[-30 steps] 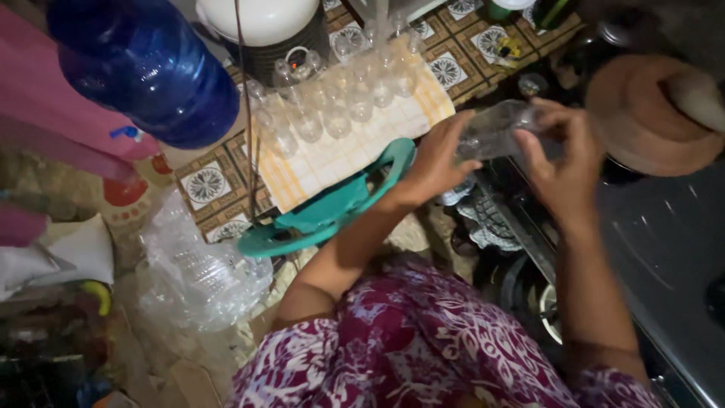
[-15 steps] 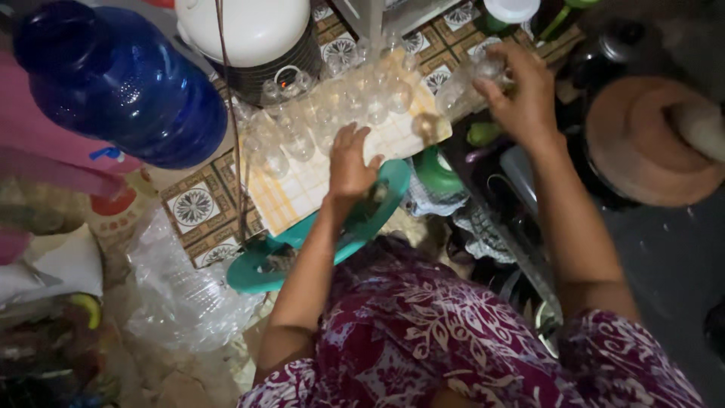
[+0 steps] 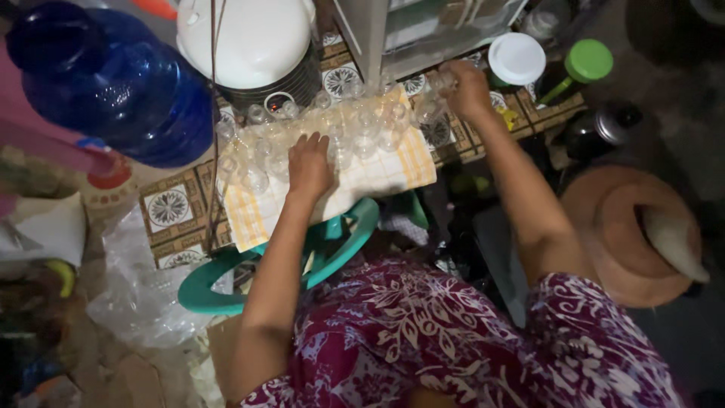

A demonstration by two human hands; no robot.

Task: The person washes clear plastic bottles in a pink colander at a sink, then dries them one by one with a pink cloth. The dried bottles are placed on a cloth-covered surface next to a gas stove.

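A glass point(image 3: 442, 83) sits gripped in the right hand point(image 3: 468, 89) past the yellow cloth's point(image 3: 377, 177) far edge, while the left hand point(image 3: 310, 166) lies flat, fingers spread, among crowded upturned glasses point(image 3: 355, 136), blue jug point(image 3: 113, 83) beyond.

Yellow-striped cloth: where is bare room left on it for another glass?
The near strip of the cloth, between the left hand and its right corner, is bare. The far half is packed with upturned glasses. The right hand holds a glass at the far right edge.
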